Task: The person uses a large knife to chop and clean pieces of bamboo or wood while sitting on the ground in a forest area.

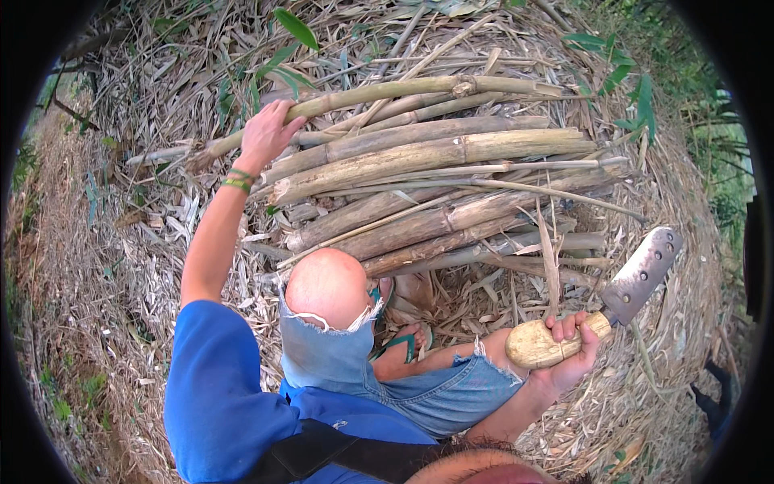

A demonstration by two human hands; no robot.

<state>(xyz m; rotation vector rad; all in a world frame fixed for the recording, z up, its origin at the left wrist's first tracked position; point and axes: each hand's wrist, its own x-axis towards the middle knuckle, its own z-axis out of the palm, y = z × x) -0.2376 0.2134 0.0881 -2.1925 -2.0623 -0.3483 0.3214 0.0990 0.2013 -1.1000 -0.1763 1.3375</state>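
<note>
My left hand (270, 133), with a woven band at the wrist, is closed around a long greenish-tan bamboo pole (355, 96) at the far side of a pile. The pole runs to the right, past a knobby joint. My right hand (571, 355) grips the thick wooden handle of a machete (645, 270) at the right. Its short, broad metal blade has several holes and points up and to the right, apart from the bamboo. Between my hands lies a stack of cut bamboo poles (435, 157), roughly side by side.
Dry bamboo leaves (161, 266) cover the ground all around. My bent knee (326, 282) is close to the stack's near edge, with a sandalled foot (407, 343) beside it. Green leafy shoots (637, 105) grow at the far right, and a dark object (713, 399) shows at the right rim.
</note>
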